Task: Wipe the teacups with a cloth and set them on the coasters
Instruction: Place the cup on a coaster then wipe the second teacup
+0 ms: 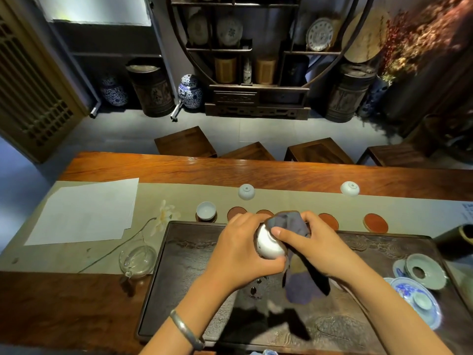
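Note:
My left hand [243, 249] grips a white teacup [268, 243] above the dark tea tray [179, 278]. Pressed against that cup is a dark grey-blue cloth [294, 226], held by my right hand [314, 244]; its loose end hangs down over the tray. A row of round red-brown coasters [375, 222] lies on the beige runner just beyond the tray. On the leftmost coaster stands another white teacup [206, 210], upright. Farther back on the runner, two white teacups [246, 191] [350, 188] rest upside down.
A glass pitcher [137, 260] stands left of the tray beside a white flower [165, 213] and white paper sheets [87, 211]. Blue-and-white dishes and a celadon strainer [425, 271] sit on the tray's right end. Dark wooden stools [317, 151] line the table's far side.

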